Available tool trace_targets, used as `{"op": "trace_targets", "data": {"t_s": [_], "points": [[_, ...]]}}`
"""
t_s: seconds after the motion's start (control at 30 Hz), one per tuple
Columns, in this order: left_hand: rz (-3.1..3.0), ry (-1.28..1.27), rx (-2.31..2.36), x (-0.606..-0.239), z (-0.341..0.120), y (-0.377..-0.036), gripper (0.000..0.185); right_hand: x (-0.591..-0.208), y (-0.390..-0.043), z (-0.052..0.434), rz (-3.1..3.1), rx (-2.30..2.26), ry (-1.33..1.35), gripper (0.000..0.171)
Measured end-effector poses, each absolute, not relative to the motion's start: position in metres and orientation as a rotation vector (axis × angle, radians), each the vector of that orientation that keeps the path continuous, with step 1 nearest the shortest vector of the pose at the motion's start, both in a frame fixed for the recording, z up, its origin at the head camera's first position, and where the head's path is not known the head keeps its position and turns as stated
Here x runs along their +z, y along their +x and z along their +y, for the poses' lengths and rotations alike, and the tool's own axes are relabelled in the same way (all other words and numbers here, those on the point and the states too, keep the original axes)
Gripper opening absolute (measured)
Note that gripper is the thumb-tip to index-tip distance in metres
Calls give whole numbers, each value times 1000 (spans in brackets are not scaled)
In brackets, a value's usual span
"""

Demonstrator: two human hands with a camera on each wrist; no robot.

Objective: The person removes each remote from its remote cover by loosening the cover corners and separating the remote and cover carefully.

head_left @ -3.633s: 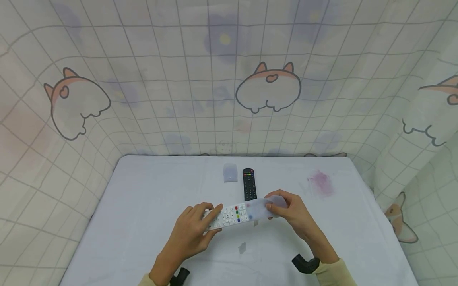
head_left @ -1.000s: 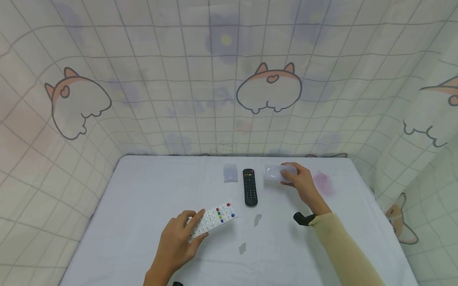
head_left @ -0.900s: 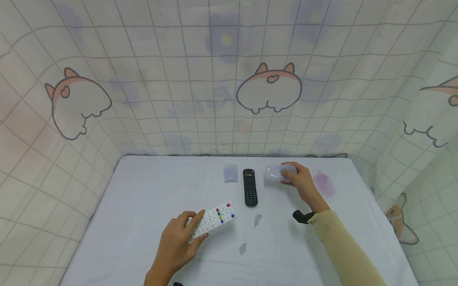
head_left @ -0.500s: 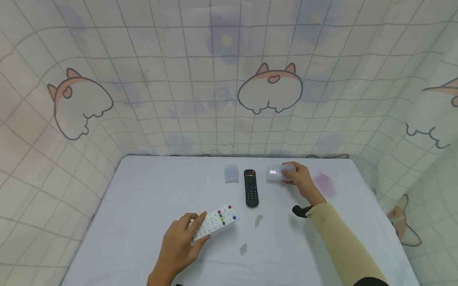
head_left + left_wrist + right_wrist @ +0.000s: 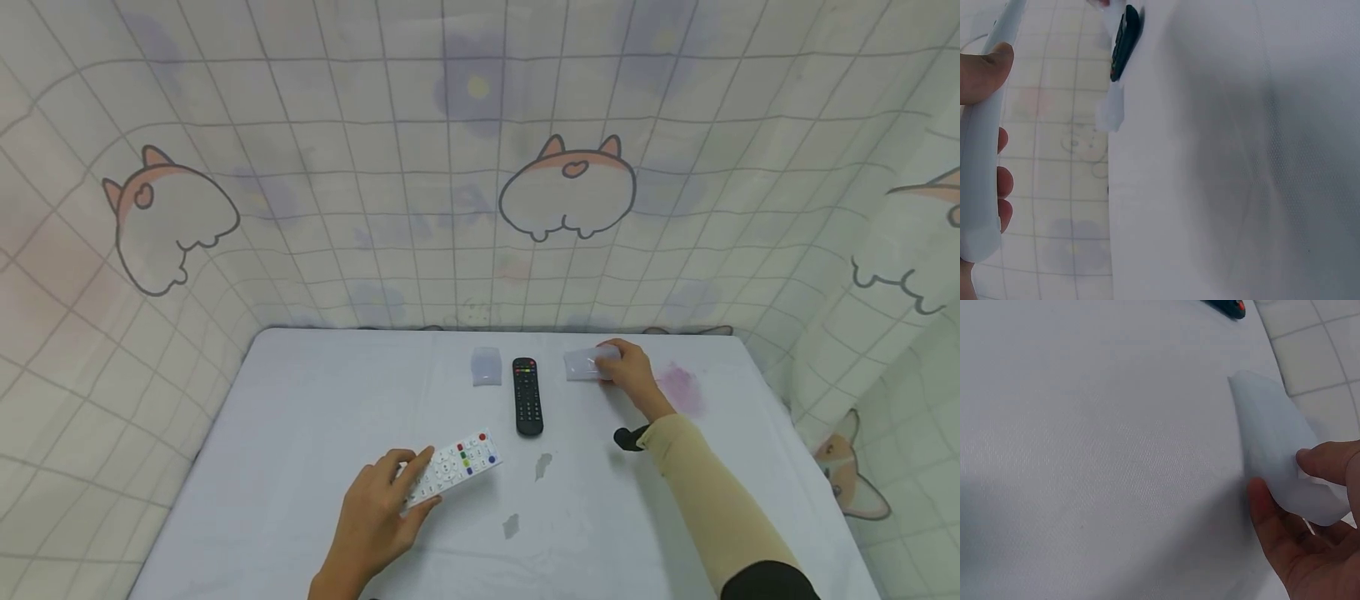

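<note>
My left hand point(image 5: 375, 508) grips the near end of a white remote control point(image 5: 453, 467) over the front of the table, its coloured buttons facing up. In the left wrist view, the thumb and fingertips wrap the side of this white remote point(image 5: 979, 169). At the back right, my right hand point(image 5: 633, 375) pinches the right end of a translucent plastic remote sleeve point(image 5: 581, 364). The right wrist view has the thumb on top of the sleeve point(image 5: 1272, 434) and fingers beneath, with its far end close to the tabletop.
A black remote control point(image 5: 528, 397) lies lengthwise at the middle back. Left of it is a small translucent plastic piece point(image 5: 486, 367). The white-covered table point(image 5: 315, 433) has two grey patches and a pink stain point(image 5: 678, 389). A checked curtain point(image 5: 360, 250) hangs behind and at both sides.
My right hand has drawn the sleeve off the white remote and carried it to the back right, lately lowering it a little. My left hand has shifted slightly left and nearer with the remote.
</note>
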State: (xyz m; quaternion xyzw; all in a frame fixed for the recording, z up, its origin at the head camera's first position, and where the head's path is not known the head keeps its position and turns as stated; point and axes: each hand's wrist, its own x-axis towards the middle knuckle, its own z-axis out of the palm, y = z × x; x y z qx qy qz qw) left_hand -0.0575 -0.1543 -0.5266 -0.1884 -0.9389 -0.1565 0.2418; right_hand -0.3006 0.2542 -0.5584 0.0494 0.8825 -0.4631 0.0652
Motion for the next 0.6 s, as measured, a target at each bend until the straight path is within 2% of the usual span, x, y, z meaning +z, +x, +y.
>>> {"op": "trace_targets", "data": {"t_s": [0.13, 0.6], "points": [[-2573, -505, -428, -526, -153, -57, 76, -559, -302, 255, 2843, -1139, 122, 41], [-2598, -447, -440, -528, -146, -59, 76, -563, -294, 261, 2965, -965, 27, 48]]}}
